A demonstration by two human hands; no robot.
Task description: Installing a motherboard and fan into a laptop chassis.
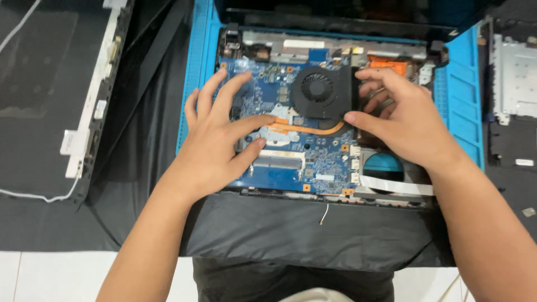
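An opened laptop base (335,193) is being shown from above, lying at the middle of the scene on a blue work mat (464,84). Its blue motherboard (279,173) is being exposed, with a round black cooling fan (317,89) seated toward the far right of the board and a copper heat pipe (313,130) curving from the fan toward the board's centre.

The left hand (215,145) is being laid flat on the left part of the motherboard, fingers spread and released, with the thumb and fingertips touching the board near the metal heat-sink plate (274,134); nothing is being grasped by it. The right hand (400,120) is being held at the right edge of the fan, fingers curled over the fan housing and the thumb being pressed against its near right corner; whether the fan is truly being gripped cannot be told.

A white flat ribbon cable (394,185) is lying across the near right corner of the base. A thin loose wire (324,215) is hanging just off the near edge of the laptop base, over a black cloth (291,232) that is covering the table.

On the far left, a dark panel with a white frame edge (92,106) is resting on the cloth, well apart from the laptop. At the far right, a silver metal plate (514,78) is being seen partly cut off.
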